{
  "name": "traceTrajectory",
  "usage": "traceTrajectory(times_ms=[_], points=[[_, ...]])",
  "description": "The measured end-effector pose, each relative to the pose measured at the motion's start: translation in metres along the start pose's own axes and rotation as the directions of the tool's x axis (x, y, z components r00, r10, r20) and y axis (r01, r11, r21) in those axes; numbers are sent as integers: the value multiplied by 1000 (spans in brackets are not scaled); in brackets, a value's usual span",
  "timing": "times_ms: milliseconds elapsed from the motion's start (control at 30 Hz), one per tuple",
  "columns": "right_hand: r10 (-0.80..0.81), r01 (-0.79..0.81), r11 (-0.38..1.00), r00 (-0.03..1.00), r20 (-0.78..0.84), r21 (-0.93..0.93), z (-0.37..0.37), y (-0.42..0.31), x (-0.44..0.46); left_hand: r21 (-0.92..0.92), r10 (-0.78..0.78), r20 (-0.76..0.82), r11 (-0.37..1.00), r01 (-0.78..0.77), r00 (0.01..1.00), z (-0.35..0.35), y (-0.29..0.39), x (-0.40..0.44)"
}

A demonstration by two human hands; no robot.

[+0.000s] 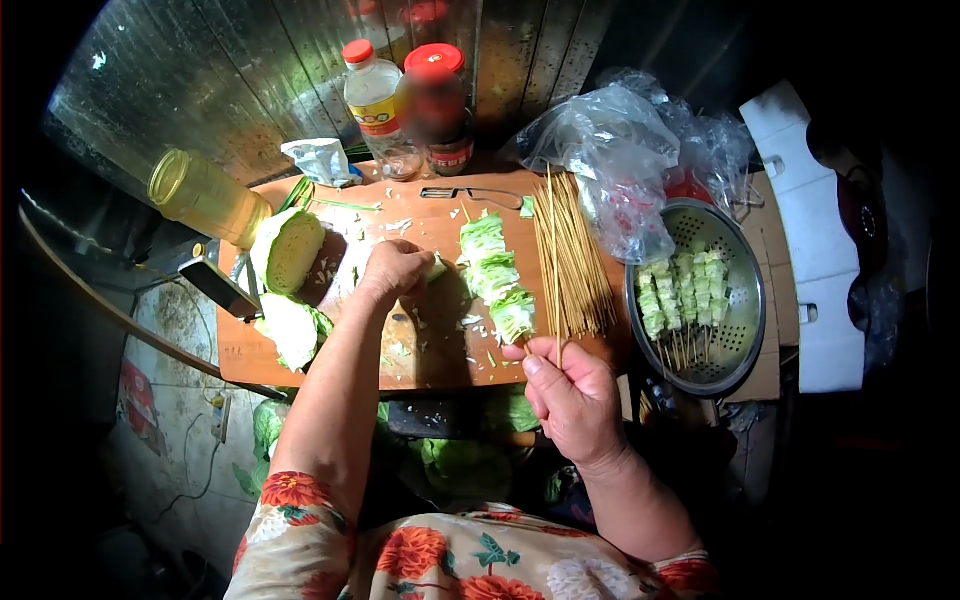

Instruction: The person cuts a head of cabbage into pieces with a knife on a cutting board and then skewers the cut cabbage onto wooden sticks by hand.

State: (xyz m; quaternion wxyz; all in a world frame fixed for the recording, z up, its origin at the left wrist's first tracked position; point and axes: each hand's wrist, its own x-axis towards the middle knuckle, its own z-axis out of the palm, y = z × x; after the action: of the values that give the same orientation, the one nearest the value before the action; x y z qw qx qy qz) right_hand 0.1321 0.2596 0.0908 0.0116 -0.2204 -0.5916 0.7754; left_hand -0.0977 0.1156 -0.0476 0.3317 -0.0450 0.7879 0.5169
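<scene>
My right hand (570, 395) is closed around the lower end of a cabbage skewer (495, 275), which points away from me over the board. Folded pale-green cabbage pieces are packed along its stick. Over the middle of the cutting board (400, 345), my left hand (398, 270) is closed, its fingers pinched on a small cabbage piece (436, 268) that shows at the fingertips. Left of that hand sit a cut cabbage half (288, 252) and some loose cabbage leaves (290, 330). A bundle of bamboo skewers (572, 260) lies just beyond my right hand.
At the right, a metal colander (740, 340) holds several finished cabbage skewers (685, 290). Along the back are a plastic bottle (375, 110), a red-lidded jar (435, 110), a peeler (470, 193) and clear plastic bags (610, 140). A glass jar (205, 195) leans at the left.
</scene>
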Motion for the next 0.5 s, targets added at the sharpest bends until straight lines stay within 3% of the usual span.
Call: traceTrajectory(times_ms=[333, 400, 500], points=[[-4, 5, 999, 1000, 18, -45, -1, 4, 1, 189, 79, 17, 979, -81, 997, 3, -12, 4], [6, -4, 998, 999, 39, -58, -1, 5, 1, 222, 159, 8, 962, -157, 987, 4, -14, 5], [-13, 13, 999, 1000, 1, -51, 2, 3, 0, 265, 83, 30, 960, -88, 996, 4, -9, 2]])
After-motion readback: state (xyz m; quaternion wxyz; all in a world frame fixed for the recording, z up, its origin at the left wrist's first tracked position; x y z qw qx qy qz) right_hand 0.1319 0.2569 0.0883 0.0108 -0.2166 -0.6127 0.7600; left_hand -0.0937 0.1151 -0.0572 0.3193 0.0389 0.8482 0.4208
